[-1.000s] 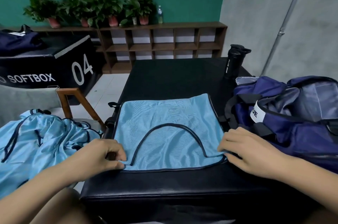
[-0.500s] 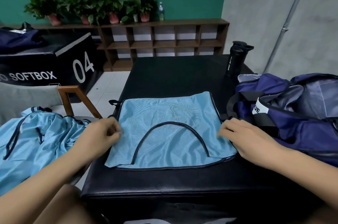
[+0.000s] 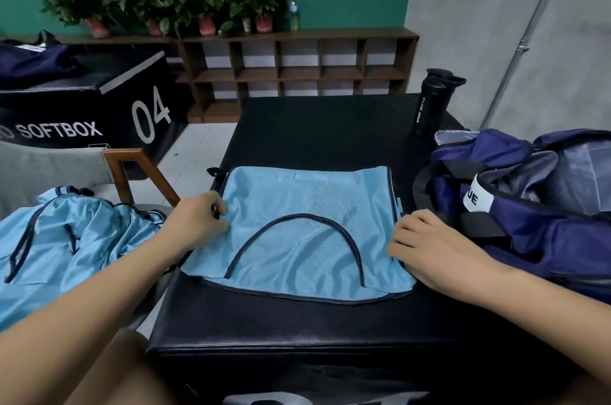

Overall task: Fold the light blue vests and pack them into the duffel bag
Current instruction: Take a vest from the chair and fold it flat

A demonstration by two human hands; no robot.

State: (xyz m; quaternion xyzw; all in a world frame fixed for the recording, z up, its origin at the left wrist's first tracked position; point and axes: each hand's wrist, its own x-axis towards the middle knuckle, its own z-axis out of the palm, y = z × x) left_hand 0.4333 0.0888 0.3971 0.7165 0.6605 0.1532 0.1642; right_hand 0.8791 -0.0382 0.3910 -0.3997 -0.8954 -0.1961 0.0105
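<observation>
A light blue vest [image 3: 297,239] with dark trim lies folded flat on the black padded table [image 3: 314,133]. My left hand [image 3: 195,222] pinches the vest's left edge about halfway up. At the vest's right edge, my right hand [image 3: 426,246] has its fingers curled onto the cloth. The navy duffel bag [image 3: 535,206] stands open on the table just right of the vest. A heap of more light blue vests [image 3: 66,246] lies on a chair at the left.
A black sport bottle [image 3: 433,100] stands at the table's far right, behind the bag. The wooden chair frame [image 3: 142,173] sits left of the table. A black softbox [image 3: 82,107], a wooden shelf [image 3: 297,67] and potted plants [image 3: 165,4] line the back.
Both hands slid from the vest's near corners up along its side edges. The near hem now lies looser and skewed toward the right.
</observation>
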